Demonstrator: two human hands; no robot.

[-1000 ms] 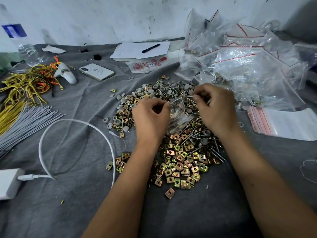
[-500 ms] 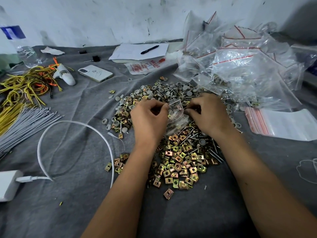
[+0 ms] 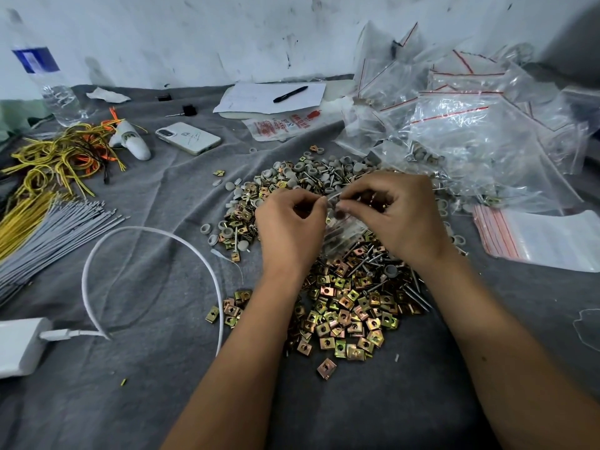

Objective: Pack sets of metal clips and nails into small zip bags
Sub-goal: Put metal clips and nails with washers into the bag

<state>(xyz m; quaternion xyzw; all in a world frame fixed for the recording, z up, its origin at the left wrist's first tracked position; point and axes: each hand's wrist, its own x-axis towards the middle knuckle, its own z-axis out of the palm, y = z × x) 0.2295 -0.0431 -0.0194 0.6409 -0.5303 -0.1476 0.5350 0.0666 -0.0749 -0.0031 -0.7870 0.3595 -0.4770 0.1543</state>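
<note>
Both your hands meet above the heap of metal clips (image 3: 344, 306) on the grey cloth (image 3: 162, 368). Your left hand (image 3: 289, 232) pinches the top edge of a small zip bag (image 3: 341, 232) between thumb and forefinger, and your right hand (image 3: 396, 216) pinches the same edge just beside it, fingers curled. The bag hangs between your hands, its lower end resting on the heap; what is inside it is too blurred to tell.

Nails (image 3: 412, 287) lie mixed into the right side of the heap, under your right wrist. Grey round caps (image 3: 311, 172) crowd the far side, right behind your knuckles. Past your right hand a big mound of filled bags (image 3: 470, 131) rises close to your fingers, and a flat stack of empty zip bags (image 3: 535, 235) lies to the right of your forearm.

On your left, a white cable (image 3: 156, 235) loops across the cloth from a white charger (image 3: 19, 345) and passes near your left forearm. Beyond it lie grey ties (image 3: 55, 228) and a tangle of yellow wires (image 3: 55, 157). Farther back sit a phone (image 3: 188, 138), a water bottle (image 3: 48, 76), and a sheet of paper (image 3: 269, 98) with a pen (image 3: 290, 94) on it, near the wall (image 3: 227, 34).

The bare cloth nearest you, between and outside your forearms, is the open room; only a few loose clips stray into it.
</note>
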